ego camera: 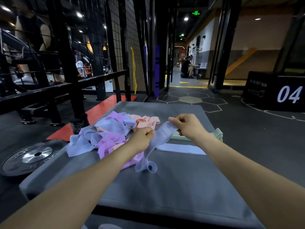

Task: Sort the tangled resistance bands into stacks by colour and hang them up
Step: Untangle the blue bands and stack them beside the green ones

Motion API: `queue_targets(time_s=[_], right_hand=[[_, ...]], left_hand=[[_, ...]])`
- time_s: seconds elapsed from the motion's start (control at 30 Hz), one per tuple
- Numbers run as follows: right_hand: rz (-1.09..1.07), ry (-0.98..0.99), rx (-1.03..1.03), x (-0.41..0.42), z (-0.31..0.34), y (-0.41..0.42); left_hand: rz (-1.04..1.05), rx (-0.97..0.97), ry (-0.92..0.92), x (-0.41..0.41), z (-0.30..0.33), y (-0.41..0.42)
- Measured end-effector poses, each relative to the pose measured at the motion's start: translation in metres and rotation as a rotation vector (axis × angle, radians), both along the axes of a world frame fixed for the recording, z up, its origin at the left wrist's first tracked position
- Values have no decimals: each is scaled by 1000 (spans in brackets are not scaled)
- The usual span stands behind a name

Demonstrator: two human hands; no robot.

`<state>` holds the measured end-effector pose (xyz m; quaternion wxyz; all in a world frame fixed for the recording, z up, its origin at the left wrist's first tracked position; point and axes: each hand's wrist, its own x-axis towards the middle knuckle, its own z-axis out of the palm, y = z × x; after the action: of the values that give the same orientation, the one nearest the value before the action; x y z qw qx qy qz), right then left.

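A tangled pile of blue, purple and pink resistance bands (pixel 105 138) lies on the left part of a grey mat (pixel 181 187). My left hand (pixel 142 135) and my right hand (pixel 188 124) both pinch one light blue band (pixel 162 134), stretched between them above the mat; its lower end (pixel 146 166) curls onto the mat. Behind it lie a flat stack of light blue bands (pixel 179 148) and a stack of pale green bands (pixel 217 134), partly hidden by my right forearm.
A black weight plate (pixel 31 156) lies on the floor to the left of the mat. A black rack and wire grid (pixel 128 47) with a hanging yellow band (pixel 134 68) stand behind. A black box marked 04 (pixel 277 91) sits at right. A person sits far down the corridor.
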<state>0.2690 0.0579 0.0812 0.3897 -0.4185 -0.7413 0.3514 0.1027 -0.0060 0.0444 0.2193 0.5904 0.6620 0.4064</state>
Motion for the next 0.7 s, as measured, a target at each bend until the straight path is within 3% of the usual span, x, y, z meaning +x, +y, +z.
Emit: queue_targets(time_s=[0.4,0.57,0.7], right_hand=[[-74,48,-26,4,-10,9],[-240,61,-42,21,-16,19],[-347,48,-71,40,-26,21]], left_hand=[[-212,-55,-155,-2,-12,-5],[-214,-141,-37,-4,-21,-6],[-201,-210,199,-8,-36,-7]])
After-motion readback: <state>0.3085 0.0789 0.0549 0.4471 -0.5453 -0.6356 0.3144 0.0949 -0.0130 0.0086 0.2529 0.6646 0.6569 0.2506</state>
